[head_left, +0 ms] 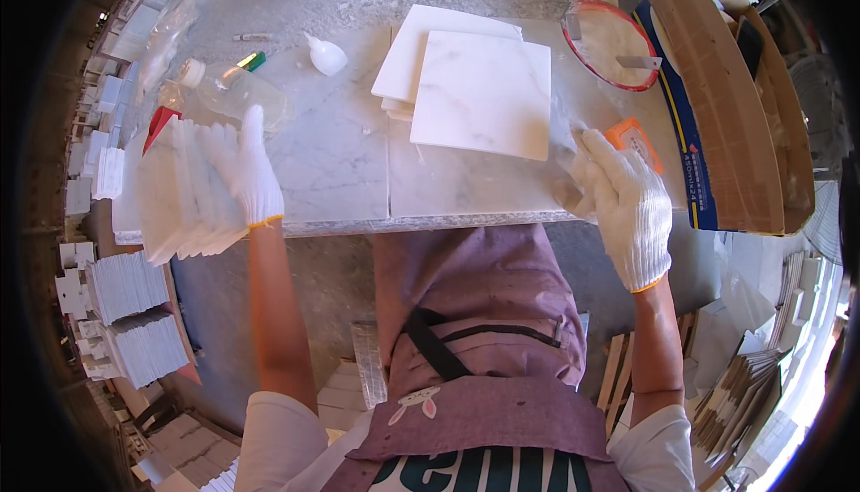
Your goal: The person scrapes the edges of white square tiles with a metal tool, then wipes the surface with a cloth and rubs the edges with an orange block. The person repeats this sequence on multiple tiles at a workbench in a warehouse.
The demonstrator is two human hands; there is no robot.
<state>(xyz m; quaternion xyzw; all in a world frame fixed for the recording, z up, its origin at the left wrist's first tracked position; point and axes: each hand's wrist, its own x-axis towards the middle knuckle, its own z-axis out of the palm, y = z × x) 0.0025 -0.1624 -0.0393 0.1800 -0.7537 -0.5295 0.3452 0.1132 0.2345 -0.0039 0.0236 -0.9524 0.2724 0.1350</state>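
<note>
My left hand (246, 169), in a white knit glove, lies against the right side of a stack of white marble tiles (170, 192) standing on edge at the table's left. Its thumb points up and the fingers stretch along the tiles. At the right, my gloved right hand (625, 210) is closed near the table's front edge; a blurred greyish thing at its fingertips is too unclear to name. Between the hands, a square white tile (484, 93) with faint veins lies partly over other white tiles (439, 39). An orange box (634, 142) sits just behind my right hand.
A red-rimmed bowl (605, 21) of pale material holds a scraper (638, 62). Right of it stands a long cardboard box (717, 89). A white squeeze bottle (326, 56), a clear bottle (228, 89) and a green-handled tool (252, 61) lie back left. More tiles (134, 286) are stacked beyond the table.
</note>
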